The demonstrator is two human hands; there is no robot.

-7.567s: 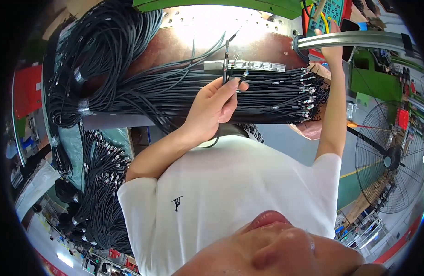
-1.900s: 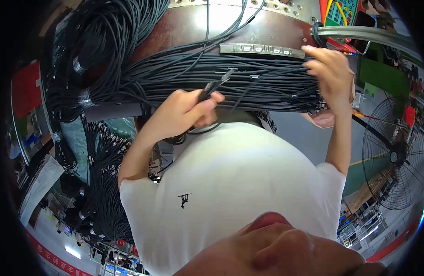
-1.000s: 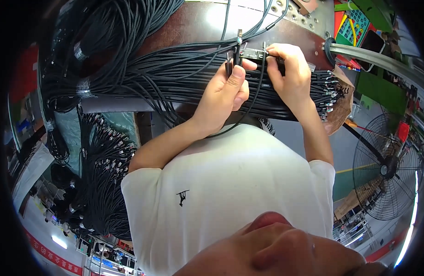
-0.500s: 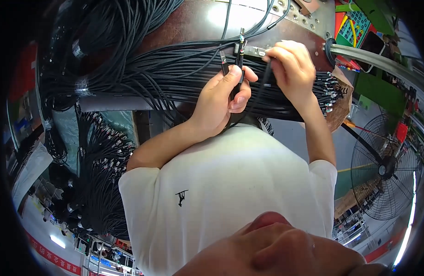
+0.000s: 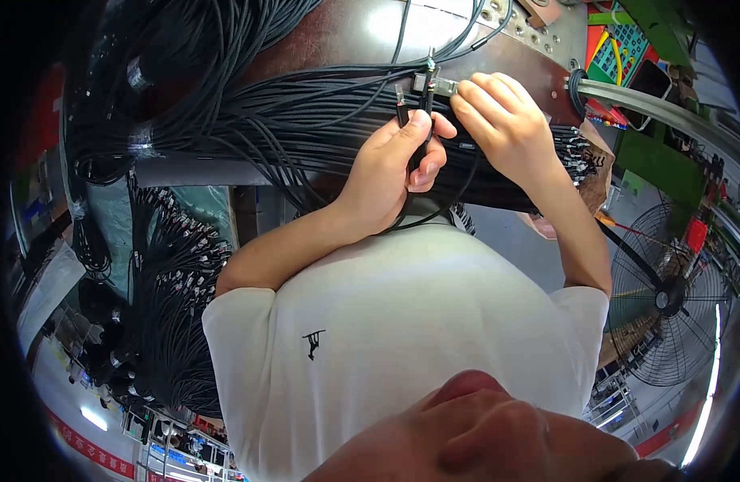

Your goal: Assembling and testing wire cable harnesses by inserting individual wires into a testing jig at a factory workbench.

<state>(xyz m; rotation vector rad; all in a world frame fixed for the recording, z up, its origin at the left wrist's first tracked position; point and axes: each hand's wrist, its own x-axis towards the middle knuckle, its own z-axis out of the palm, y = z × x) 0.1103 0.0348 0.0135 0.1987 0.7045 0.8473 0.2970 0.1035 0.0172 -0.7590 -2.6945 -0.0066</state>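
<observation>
**Cable ends held at metal fixture**

Head view: left hand (image 5: 386, 173) fingers pinch a black cable end (image 5: 402, 103) at 12 o'clock. Right hand (image 5: 502, 120) fingers press the metal fixture (image 5: 434, 83) on the tabletop (image 5: 322, 40). Risk: the neighbouring cable bundle (image 5: 290, 128) could snag and pull the connector askew.

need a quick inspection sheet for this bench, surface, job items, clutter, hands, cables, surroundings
surface: brown bench top, glare patch, holes along its far edge
job's things: small metal fixture on the bench; black cable ends standing at it
clutter: nothing seen
grippers: left hand pinches the cable ends; right hand has fingertips on the fixture
cables: big black bundle across the bench, more cables hanging at the left with connector tips showing
surroundings: floor fan at right, green panel at top right
</observation>
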